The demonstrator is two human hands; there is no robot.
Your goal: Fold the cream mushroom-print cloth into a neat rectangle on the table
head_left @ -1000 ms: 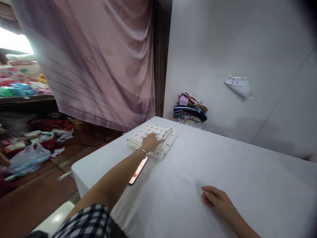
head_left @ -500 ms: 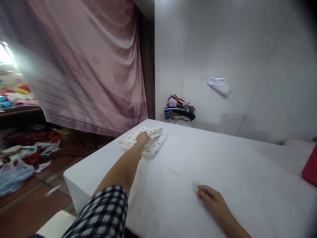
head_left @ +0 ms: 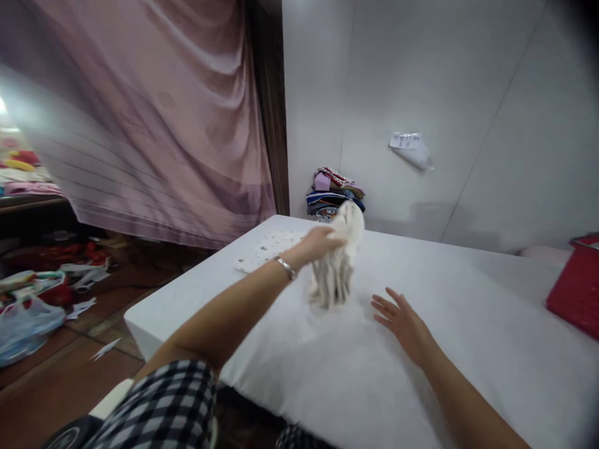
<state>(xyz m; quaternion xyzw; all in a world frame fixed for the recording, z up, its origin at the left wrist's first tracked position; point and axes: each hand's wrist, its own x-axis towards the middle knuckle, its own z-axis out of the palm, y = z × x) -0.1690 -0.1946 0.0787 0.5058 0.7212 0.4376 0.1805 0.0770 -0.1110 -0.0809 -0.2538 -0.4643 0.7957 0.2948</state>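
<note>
My left hand (head_left: 319, 244), with a bracelet at the wrist, grips a folded white cloth (head_left: 349, 231) and holds it up over the table. Its layers hang down and are blurred by motion, so I cannot tell what kind of cloth item it is. Behind my left wrist, a flat white cloth with a small dark print (head_left: 266, 248) lies near the table's far left corner. My right hand (head_left: 402, 321) holds nothing; its fingers are spread, to the right of the hanging cloth and apart from it.
A white covering drapes the table (head_left: 468, 293). Folded clothes (head_left: 334, 194) are piled beyond its far edge, by the pale wall. A red box-like object (head_left: 578, 284) stands at the right. To the left hang a pink curtain (head_left: 187, 125) and, on the floor, a plastic bag (head_left: 30, 330).
My left hand has lifted cloth off the pile and carried it right, leaving a flat printed piece behind. My right hand has moved up and its fingers have spread.
</note>
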